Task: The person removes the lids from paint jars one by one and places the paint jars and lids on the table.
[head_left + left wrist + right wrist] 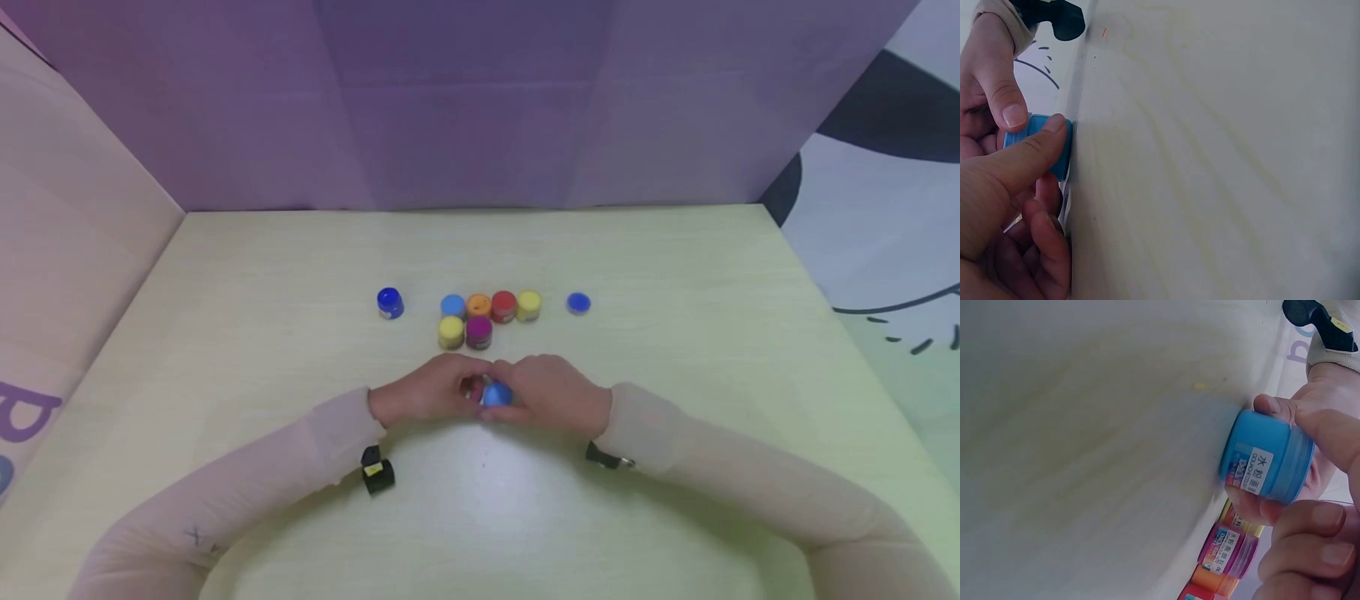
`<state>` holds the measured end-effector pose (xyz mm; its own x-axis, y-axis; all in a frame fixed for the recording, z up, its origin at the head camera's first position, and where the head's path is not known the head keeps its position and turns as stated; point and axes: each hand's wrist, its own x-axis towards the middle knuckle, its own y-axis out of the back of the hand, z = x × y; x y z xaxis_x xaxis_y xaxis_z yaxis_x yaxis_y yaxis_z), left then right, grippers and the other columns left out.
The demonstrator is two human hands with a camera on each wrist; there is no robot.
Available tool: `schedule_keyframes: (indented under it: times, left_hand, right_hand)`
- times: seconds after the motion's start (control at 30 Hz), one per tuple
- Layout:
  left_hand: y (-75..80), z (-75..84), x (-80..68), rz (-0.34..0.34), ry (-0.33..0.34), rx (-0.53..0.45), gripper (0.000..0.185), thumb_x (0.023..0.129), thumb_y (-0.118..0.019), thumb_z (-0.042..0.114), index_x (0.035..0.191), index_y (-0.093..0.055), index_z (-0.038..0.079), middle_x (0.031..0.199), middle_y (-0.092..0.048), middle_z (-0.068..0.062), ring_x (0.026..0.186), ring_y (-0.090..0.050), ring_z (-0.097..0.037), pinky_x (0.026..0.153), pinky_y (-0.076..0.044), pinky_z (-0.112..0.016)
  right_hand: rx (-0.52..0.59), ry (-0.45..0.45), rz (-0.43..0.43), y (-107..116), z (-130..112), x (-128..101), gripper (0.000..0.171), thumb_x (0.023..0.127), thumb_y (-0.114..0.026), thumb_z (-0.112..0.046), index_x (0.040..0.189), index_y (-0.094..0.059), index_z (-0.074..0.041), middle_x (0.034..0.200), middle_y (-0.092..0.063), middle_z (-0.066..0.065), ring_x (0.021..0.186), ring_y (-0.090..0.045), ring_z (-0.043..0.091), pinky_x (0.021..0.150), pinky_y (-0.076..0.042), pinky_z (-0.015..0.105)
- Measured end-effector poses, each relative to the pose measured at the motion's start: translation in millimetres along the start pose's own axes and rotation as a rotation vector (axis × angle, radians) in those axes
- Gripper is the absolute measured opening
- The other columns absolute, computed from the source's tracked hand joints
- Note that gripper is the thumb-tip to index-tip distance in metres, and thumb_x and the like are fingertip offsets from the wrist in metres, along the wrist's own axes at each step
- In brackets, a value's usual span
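A small light-blue paint jar (496, 394) stands with its base on the pale table (675, 333), just in front of me. Both hands hold it. My left hand (431, 390) comes in from the left, and in the left wrist view its thumb (1022, 164) presses on the blue lid (1054, 145). From the right, my right hand (553, 392) curls its fingers (1313, 540) around the jar (1265, 456), whose white label faces the right wrist camera. The hands hide most of the jar in the head view.
Behind the hands sits a cluster of closed jars: light blue (452, 306), orange (478, 306), red (503, 306), yellow (528, 305), yellow (451, 332), magenta (478, 332). A dark-blue jar (390, 302) stands to their left, a loose blue lid (578, 303) to their right. Purple panels wall the table.
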<state>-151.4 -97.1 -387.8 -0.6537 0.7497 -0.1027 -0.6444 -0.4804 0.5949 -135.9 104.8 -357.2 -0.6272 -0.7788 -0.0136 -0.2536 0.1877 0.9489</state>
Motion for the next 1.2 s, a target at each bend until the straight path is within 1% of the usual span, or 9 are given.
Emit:
schedule_keyframes:
  times: [0.13, 0.27, 0.4, 0.57, 0.67, 0.9, 0.97, 1.07, 1.2]
  left_hand:
    - [0.1, 0.1, 1.5, 0.001, -0.002, 0.004, 0.037, 0.084, -0.071, 0.010, 0.120, -0.060, 0.011, 0.075, -0.052, 0.006, 0.074, -0.048, -0.010, 0.067, -0.039, -0.021]
    - [0.4, -0.6, 2.8, -0.002, -0.002, -0.002, 0.032, 0.083, -0.072, 0.010, 0.114, -0.064, 0.011, 0.073, -0.053, 0.006, 0.071, -0.048, -0.009, 0.065, -0.039, -0.020]
    - [1.2, -0.1, 3.3, -0.012, 0.008, -0.020, 0.030, 0.082, -0.073, 0.010, 0.112, -0.065, 0.010, 0.073, -0.055, 0.006, 0.071, -0.049, -0.010, 0.064, -0.040, -0.020]
    - [1.4, -0.4, 3.0, -0.015, -0.002, -0.020, 0.036, 0.081, -0.074, 0.012, 0.116, -0.065, 0.009, 0.074, -0.056, 0.006, 0.070, -0.048, -0.010, 0.064, -0.039, -0.020]
    - [0.8, -1.1, 3.1, -0.009, -0.007, -0.007, 0.037, 0.081, -0.074, 0.014, 0.117, -0.065, 0.010, 0.074, -0.056, 0.006, 0.070, -0.049, -0.009, 0.063, -0.039, -0.020]
    - [0.6, 1.2, 3.1, 0.000, 0.028, -0.027, 0.033, 0.080, -0.076, 0.018, 0.112, -0.066, 0.014, 0.073, -0.055, 0.005, 0.072, -0.049, -0.011, 0.064, -0.039, -0.021]
    - [0.5, 1.8, 3.2, -0.003, 0.034, -0.032, 0.033, 0.080, -0.076, 0.017, 0.111, -0.066, 0.015, 0.073, -0.055, 0.005, 0.073, -0.049, -0.012, 0.065, -0.039, -0.021]
    - [0.1, 2.4, 3.8, -0.009, 0.039, -0.036, 0.031, 0.079, -0.076, 0.018, 0.109, -0.067, 0.016, 0.074, -0.055, 0.006, 0.074, -0.049, -0.012, 0.066, -0.039, -0.021]
    - [-0.4, 2.6, 4.1, -0.012, 0.041, -0.036, 0.025, 0.079, -0.077, 0.020, 0.101, -0.066, 0.016, 0.074, -0.054, 0.006, 0.075, -0.049, -0.012, 0.068, -0.038, -0.022]
  right_hand:
    - [-0.003, 0.016, -0.026, 0, 2, 1, 0.038, 0.087, -0.066, -0.039, 0.104, -0.057, -0.006, 0.061, -0.047, -0.006, 0.054, -0.042, 0.007, 0.053, -0.038, 0.020]
    - [0.034, 0.044, -0.059, 0, 5, 1, 0.036, 0.088, -0.065, -0.037, 0.107, -0.056, -0.007, 0.066, -0.051, -0.007, 0.058, -0.046, 0.007, 0.058, -0.041, 0.020]
    - [0.075, 0.098, -0.084, 3, 9, 0, 0.028, 0.090, -0.064, -0.031, 0.102, -0.052, -0.009, 0.070, -0.054, -0.007, 0.061, -0.049, 0.006, 0.061, -0.043, 0.019]
    - [0.091, 0.153, -0.075, 6, 13, -1, 0.028, 0.089, -0.066, -0.029, 0.103, -0.053, -0.009, 0.068, -0.054, -0.007, 0.060, -0.048, 0.006, 0.060, -0.042, 0.018]
    - [0.119, 0.145, -0.078, 6, 15, -2, 0.030, 0.088, -0.066, -0.031, 0.106, -0.055, -0.010, 0.072, -0.057, -0.007, 0.063, -0.050, 0.005, 0.063, -0.044, 0.019]
    - [0.229, 0.111, -0.110, 9, 17, -7, 0.035, 0.089, -0.065, -0.027, 0.119, -0.058, -0.011, 0.088, -0.066, -0.005, 0.075, -0.058, 0.005, 0.076, -0.048, 0.024]
    - [0.233, 0.120, -0.121, 10, 17, -7, 0.034, 0.090, -0.064, -0.024, 0.121, -0.058, -0.011, 0.088, -0.067, -0.005, 0.076, -0.059, 0.005, 0.077, -0.048, 0.024]
    - [0.205, 0.148, -0.137, 12, 19, -8, 0.036, 0.091, -0.063, -0.020, 0.125, -0.056, -0.013, 0.089, -0.067, -0.003, 0.076, -0.060, 0.006, 0.078, -0.048, 0.024]
    - [0.168, 0.183, -0.157, 15, 20, -7, 0.040, 0.090, -0.063, -0.015, 0.130, -0.054, -0.015, 0.080, -0.064, -0.003, 0.069, -0.055, 0.007, 0.071, -0.046, 0.021]
